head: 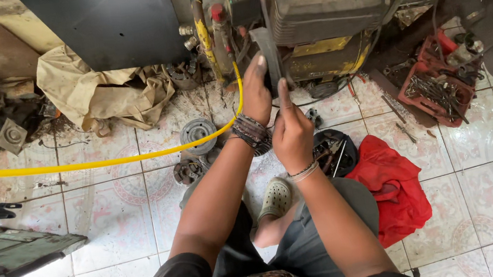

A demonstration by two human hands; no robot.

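Both hands were raised ahead of the seated person: the right hand (291, 128) was closed around the lower end of a flat dark metal bar (267, 54), the left hand (255, 93) gripped the same bar higher up, thumb toward its top. Beneath the forearms lay a pale clog (276, 196) and a red cloth (394, 192) on the tiled floor (119, 223). Further out — a grooved pulley (197, 132) and a yellow hose (93, 163) running across. The bar stood upright against a grimy yellow-and-black engine (325, 16) — a red tool tray (437, 84) sat to its right.
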